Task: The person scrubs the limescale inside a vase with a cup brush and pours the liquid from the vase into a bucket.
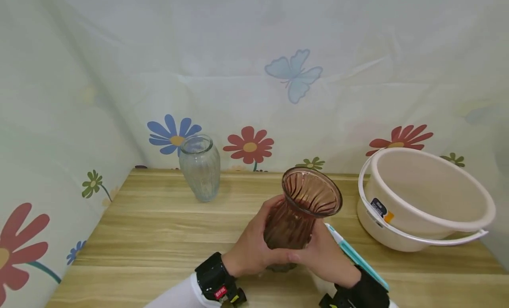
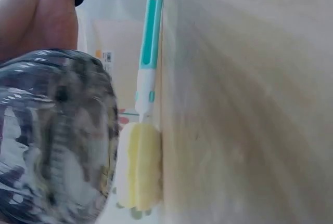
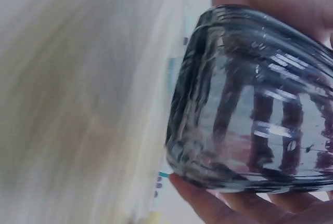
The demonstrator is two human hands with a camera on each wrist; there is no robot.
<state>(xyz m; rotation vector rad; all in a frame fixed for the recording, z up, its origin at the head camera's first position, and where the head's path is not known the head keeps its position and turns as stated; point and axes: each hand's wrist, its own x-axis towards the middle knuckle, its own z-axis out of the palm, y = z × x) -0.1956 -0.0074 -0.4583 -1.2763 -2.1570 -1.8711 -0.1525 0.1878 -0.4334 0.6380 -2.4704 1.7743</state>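
Both hands grip a ribbed, reddish-brown glass vase [image 1: 288,230] with a flared rim. My left hand [image 1: 250,250] is wrapped round its left side, and my right hand [image 1: 328,257] holds the right side; the thumbs meet at the front. The mouth leans up and to the right. In the left wrist view the vase's base [image 2: 57,135] stands off the tabletop. A sponge bottle brush [image 2: 151,37] with a teal and white handle lies on the table beyond it. In the head view, the brush's handle [image 1: 359,257] shows beside my right hand, while its yellow sponge is hidden.
A clear glass vase [image 1: 203,171] stands upright at the back left of the wood-grain table [image 1: 159,237]. To the right is a cream bucket [image 1: 429,188] with its white handle [image 1: 441,241] lowered toward me. A flower-print curtain [image 1: 222,56] borders the table behind and at the left.
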